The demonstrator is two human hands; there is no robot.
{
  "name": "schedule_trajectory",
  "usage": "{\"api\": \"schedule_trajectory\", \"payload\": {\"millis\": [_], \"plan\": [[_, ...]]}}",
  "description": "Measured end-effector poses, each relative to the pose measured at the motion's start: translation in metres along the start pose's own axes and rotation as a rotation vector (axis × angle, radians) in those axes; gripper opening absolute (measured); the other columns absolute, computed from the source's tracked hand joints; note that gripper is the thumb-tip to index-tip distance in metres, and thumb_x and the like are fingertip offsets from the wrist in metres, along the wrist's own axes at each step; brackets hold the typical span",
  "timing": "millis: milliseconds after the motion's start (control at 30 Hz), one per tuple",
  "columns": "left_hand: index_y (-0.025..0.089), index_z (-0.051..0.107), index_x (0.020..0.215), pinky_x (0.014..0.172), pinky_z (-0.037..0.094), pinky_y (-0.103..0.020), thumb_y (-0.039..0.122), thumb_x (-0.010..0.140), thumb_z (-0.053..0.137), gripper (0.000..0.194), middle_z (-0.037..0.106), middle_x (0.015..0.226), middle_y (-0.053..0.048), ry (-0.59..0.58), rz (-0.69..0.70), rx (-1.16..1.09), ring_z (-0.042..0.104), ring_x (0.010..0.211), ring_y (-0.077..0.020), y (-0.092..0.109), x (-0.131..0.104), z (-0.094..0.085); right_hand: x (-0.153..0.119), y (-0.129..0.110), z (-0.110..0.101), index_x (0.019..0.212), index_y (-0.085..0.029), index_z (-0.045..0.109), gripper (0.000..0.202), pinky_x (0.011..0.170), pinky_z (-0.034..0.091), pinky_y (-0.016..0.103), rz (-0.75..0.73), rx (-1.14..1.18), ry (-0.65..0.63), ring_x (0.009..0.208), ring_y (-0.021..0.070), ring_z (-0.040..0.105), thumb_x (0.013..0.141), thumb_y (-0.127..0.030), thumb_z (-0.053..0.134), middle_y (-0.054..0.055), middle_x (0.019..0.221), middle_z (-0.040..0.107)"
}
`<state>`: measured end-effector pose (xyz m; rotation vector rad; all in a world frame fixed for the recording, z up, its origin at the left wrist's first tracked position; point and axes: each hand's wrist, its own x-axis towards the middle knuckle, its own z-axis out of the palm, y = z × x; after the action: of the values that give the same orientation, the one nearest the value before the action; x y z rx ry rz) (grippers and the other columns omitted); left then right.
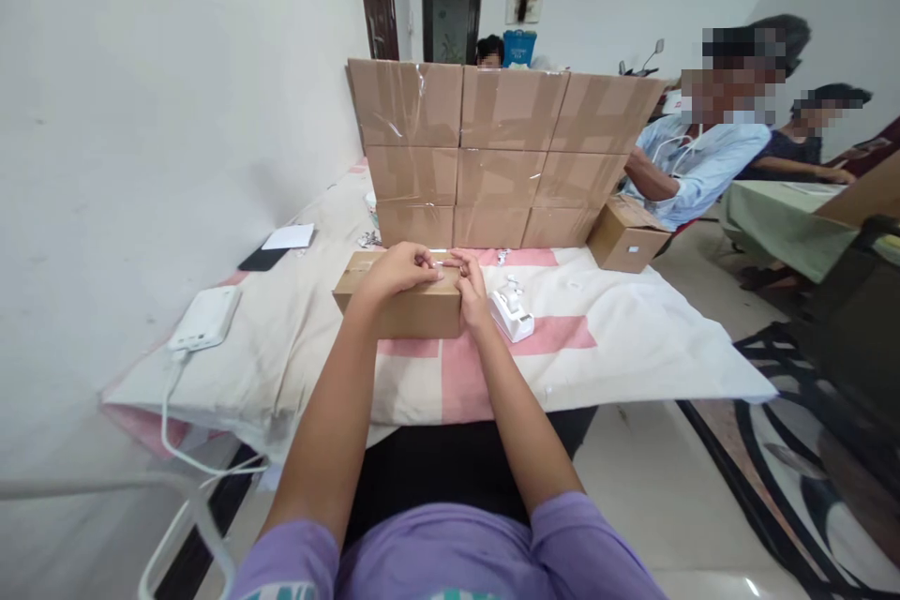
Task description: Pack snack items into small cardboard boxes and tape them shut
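Note:
A closed cardboard box (420, 317) lies in front of me on the cloth-covered table. My left hand (404, 270) rests on its top, fingers curled and pinched together. Beside it, my right hand (472, 286) is at the box's right end, its thumb and fingers bent close together over the top edge. A small whitish bit shows between the fingertips, too small to name for sure. Just right of my right hand stands a small white tape dispenser (512, 311).
Behind the box rises a stack of several taped cartons (499, 178). Another carton (625, 234) sits at the right table edge, near a person in a light blue shirt (713, 169). At left lie a white power bank (205, 319) with a cable, white paper (288, 236) and a dark flat object (262, 259).

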<state>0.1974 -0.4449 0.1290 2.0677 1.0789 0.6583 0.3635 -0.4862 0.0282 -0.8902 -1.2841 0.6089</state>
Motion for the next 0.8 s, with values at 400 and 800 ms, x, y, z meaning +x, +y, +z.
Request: {"api": "schedule_trajectory", "payload": {"millis": [400, 800], "plan": [[0.017, 0.068, 0.078, 0.052, 0.029, -0.024, 0.053, 0.078, 0.068, 0.036, 0.057, 0.061, 0.001, 0.109, 0.056, -0.141, 0.041, 0.053, -0.0101, -0.009, -0.003, 0.006, -0.001, 0.004, 0.002, 0.127, -0.025, 0.051, 0.050, 0.117, 0.040, 0.046, -0.025, 0.031, 0.000, 0.128, 0.0250, 0.059, 0.078, -0.021, 0.045, 0.006, 0.122, 0.068], [0.020, 0.073, 0.086, 0.059, 0.035, -0.027, 0.040, 0.076, 0.075, 0.023, 0.070, 0.076, -0.002, 0.140, -0.004, 0.117, 0.057, 0.063, -0.0161, -0.007, 0.000, 0.013, -0.002, 0.008, 0.001, 0.127, -0.025, 0.053, 0.048, 0.122, 0.034, 0.046, -0.036, 0.017, 0.001, 0.132, 0.0240, 0.057, 0.080, -0.019, 0.045, 0.006, 0.122, 0.070]]}}
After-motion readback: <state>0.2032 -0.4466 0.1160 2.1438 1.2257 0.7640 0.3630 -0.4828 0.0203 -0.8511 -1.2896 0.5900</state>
